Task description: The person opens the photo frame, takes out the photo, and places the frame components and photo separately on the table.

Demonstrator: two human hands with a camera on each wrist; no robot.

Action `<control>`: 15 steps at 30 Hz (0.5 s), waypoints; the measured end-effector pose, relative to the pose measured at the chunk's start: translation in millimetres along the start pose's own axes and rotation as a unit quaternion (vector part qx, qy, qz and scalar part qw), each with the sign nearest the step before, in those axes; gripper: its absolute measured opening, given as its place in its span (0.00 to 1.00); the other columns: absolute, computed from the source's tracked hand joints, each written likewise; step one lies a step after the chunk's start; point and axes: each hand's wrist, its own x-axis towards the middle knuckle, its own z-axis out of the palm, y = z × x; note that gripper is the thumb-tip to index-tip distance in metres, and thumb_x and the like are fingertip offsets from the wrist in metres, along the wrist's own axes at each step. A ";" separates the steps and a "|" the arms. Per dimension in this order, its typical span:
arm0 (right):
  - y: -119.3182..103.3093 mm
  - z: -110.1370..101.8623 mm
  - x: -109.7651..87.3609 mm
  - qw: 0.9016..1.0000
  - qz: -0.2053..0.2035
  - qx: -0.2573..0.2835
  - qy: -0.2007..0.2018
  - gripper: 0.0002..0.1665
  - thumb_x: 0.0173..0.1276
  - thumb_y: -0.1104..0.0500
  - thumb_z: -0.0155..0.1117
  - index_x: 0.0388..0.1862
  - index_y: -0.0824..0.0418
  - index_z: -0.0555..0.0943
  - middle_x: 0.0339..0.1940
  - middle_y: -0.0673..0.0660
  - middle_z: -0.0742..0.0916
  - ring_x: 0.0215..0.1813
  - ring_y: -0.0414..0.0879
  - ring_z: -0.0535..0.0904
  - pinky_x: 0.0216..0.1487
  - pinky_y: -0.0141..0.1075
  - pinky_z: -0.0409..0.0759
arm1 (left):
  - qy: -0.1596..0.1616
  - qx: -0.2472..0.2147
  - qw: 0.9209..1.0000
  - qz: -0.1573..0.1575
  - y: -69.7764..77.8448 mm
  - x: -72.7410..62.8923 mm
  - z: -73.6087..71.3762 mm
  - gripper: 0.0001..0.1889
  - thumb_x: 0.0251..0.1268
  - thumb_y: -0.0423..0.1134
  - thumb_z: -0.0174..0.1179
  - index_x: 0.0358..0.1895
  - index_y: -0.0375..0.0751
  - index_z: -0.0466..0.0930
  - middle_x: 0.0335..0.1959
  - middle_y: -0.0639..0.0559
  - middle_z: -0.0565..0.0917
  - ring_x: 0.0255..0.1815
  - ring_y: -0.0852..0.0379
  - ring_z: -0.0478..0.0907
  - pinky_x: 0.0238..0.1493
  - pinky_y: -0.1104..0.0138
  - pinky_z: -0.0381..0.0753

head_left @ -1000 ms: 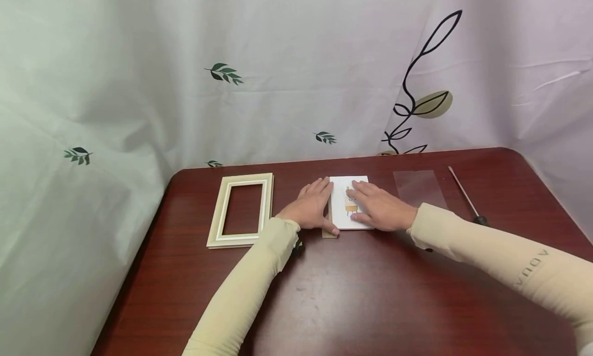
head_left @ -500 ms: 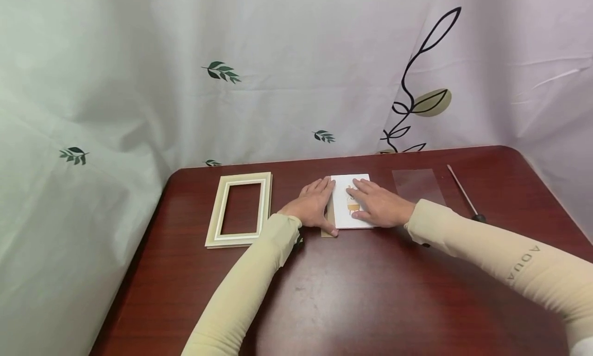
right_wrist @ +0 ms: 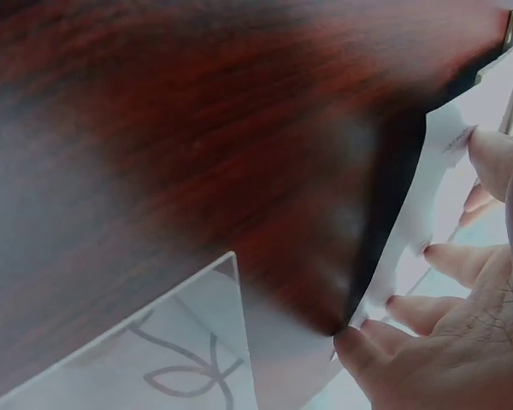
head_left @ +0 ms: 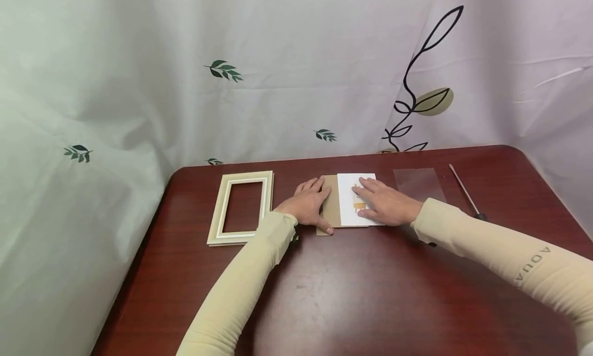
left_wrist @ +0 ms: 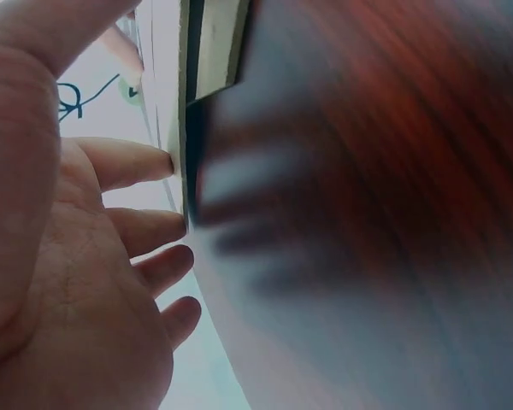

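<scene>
A white card (head_left: 346, 191) printed with a small orange-and-grey picture lies over the right part of a brown backing board (head_left: 330, 207). My right hand (head_left: 389, 204) rests on the card with its fingers spread, hiding part of the picture. In the right wrist view its fingertips press on the white card (right_wrist: 449, 184). At the board's left side is my left hand (head_left: 304, 204), fingers and thumb extended along the edge. Its fingertips touch the edge of the board (left_wrist: 181, 94) in the left wrist view, where a flat strip (left_wrist: 221, 43) juts out below.
To the left lies a cream picture frame (head_left: 216, 212) with an open centre. A clear sheet (head_left: 419, 183) lies right of the card. Beyond it is a screwdriver (head_left: 465, 194) with a dark handle. A patterned curtain (head_left: 278, 88) hangs behind the reddish-brown table (head_left: 347, 294).
The card has slid right under my right hand, uncovering more of the brown board. My left hand has shifted slightly left along with the board's edge.
</scene>
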 end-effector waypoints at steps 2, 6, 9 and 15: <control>1.0 0.4 -0.4 1.000 -0.001 0.002 -0.001 0.41 0.75 0.49 0.61 0.78 0.68 0.61 0.78 0.71 0.61 0.79 0.67 0.54 0.75 0.60 0.55 | -0.001 0.003 1.000 -0.003 -3.2 -1.9 -0.3 0.64 0.46 0.69 0.73 0.81 0.40 0.49 0.83 0.39 0.41 0.82 0.43 0.38 0.79 0.52 0.42; 2.9 -0.1 -1.6 1.000 -0.001 0.003 -0.001 0.41 0.74 0.50 0.62 0.78 0.66 0.62 0.78 0.71 0.61 0.79 0.67 0.54 0.75 0.60 0.55 | -0.001 -0.003 1.000 -0.007 -9.7 -6.6 -1.3 0.64 0.46 0.68 0.73 0.81 0.40 0.49 0.83 0.39 0.40 0.82 0.42 0.38 0.79 0.52 0.42; 3.9 -0.7 -2.9 1.000 0.003 0.001 -0.002 0.40 0.74 0.50 0.62 0.78 0.65 0.62 0.78 0.71 0.62 0.78 0.67 0.54 0.75 0.60 0.56 | -0.001 -0.003 1.000 -0.009 -14.0 -9.6 -2.0 0.64 0.46 0.68 0.74 0.81 0.39 0.50 0.82 0.38 0.40 0.82 0.42 0.38 0.79 0.51 0.42; 9.5 0.2 -4.6 1.000 0.004 -0.012 -0.003 0.40 0.73 0.51 0.63 0.78 0.65 0.63 0.78 0.72 0.62 0.78 0.68 0.55 0.75 0.61 0.56 | -0.005 0.005 1.000 -0.018 -20.8 -15.4 -3.6 0.64 0.45 0.67 0.75 0.81 0.39 0.50 0.82 0.37 0.41 0.82 0.41 0.39 0.79 0.51 0.42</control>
